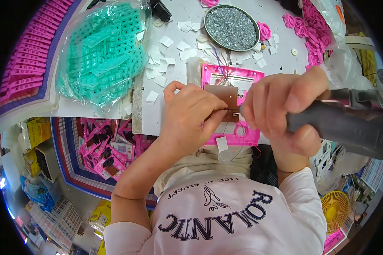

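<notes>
A pink plastic housing (212, 138) lies open at the table's front edge, with thin wires and metal strips inside. Over its middle sits a brown circuit board (224, 92). My left hand (190, 109) reaches across the board, thumb and forefinger pinched together on it; whatever they hold is hidden. In my right hand (281, 100) is a dark electric screwdriver (340, 124), gripped round its body and lying nearly level. Its tip end points left, at the board's right edge beside my left fingertips. A white paper piece (222, 144) rests on the housing's front edge.
A round tray of small screws (206, 25) stands beyond the housing. White paper pieces (188, 54) are scattered around. A clear bag of turquoise keypads (102, 55) is at left, pink parts (312, 34) at far right. Below left, a checked-lined bin (66, 148) holds pink pieces.
</notes>
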Motion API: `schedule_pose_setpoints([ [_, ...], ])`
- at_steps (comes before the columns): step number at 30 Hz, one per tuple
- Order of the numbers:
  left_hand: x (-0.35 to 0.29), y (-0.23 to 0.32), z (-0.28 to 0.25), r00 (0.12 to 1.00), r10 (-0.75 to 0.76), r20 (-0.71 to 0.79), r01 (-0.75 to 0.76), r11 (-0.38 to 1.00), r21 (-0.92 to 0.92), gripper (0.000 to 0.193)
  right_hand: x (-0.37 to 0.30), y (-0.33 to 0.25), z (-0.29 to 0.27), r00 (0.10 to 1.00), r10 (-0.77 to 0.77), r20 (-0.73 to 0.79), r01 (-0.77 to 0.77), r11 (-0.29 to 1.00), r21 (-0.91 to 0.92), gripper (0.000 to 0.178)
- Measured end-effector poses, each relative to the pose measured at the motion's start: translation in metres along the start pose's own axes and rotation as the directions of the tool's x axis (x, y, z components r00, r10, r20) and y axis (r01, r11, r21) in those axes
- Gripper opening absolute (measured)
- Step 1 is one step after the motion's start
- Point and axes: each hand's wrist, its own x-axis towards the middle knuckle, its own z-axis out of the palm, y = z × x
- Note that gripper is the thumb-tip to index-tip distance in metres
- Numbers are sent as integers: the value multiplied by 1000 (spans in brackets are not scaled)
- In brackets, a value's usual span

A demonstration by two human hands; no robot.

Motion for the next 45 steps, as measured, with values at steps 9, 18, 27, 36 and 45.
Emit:
schedule_pose_setpoints([
  [9, -17, 1, -7, 998, -62, -16, 64, 982, 180, 27, 1, 30, 9, 996, -10, -87, 7, 999, -34, 35],
  [18, -42, 14, -3, 977, -43, 208, -29, 944, 328, 38, 8, 60, 0, 1000, 3, -22, -6, 994, -113, 27],
  [27, -47, 13, 3, 993, -20, 118, -19, 948, 319, 40, 12, 64, 1, 990, 90, 106, -49, 939, -340, 26],
  [36, -55, 32, -13, 973, -14, 231, -7, 996, 90, 50, 24, 4, -20, 998, -70, 5, 70, 997, -29, 34],
  [45, -28, 30, -17, 882, -394, 257, 437, 889, -136, 11, -44, -15, -15, 912, -342, -224, -2, 544, -839, 42],
])
